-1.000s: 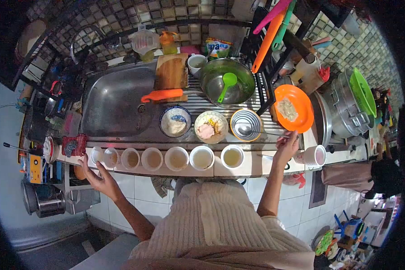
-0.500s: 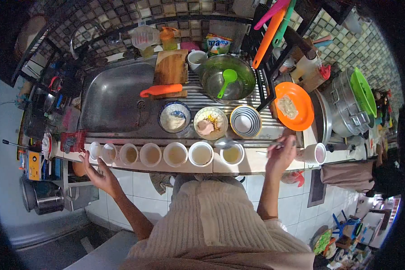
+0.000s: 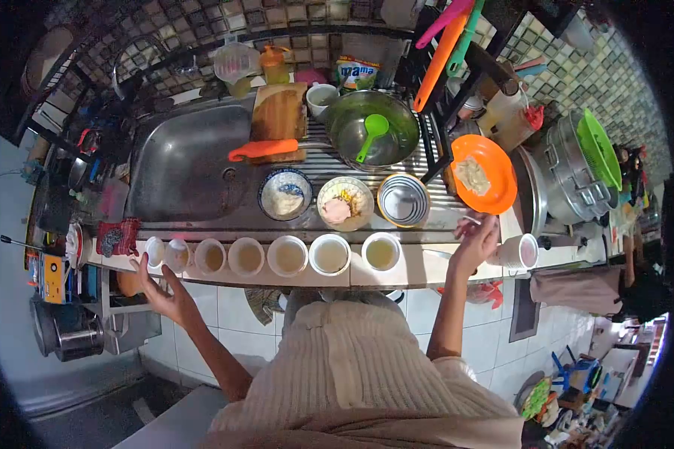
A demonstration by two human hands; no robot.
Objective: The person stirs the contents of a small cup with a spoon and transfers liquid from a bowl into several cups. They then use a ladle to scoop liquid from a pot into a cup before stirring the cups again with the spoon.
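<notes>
My left hand is at the left end of a row of plastic cups, fingers apart, with its fingertips right by the end cup. Several cups, such as this one, hold a pale yellowish liquid. My right hand is above the counter's right part, its fingers closed round the slim handle of a spoon that is mostly hidden. To its left stands a striped bowl. Beside that are a bowl of pink paste and yellow bits and a blue-rimmed bowl with white paste.
Behind the bowls stands a metal pot with a green ladle. An orange plate holds something pale. Stacked cups lie at right. The sink, cutting board and an orange-handled utensil are left.
The spoon's head, earlier over the cups beside the striped bowl, no longer shows there. My right hand has turned and risen slightly. My left hand stays by the end cup.
</notes>
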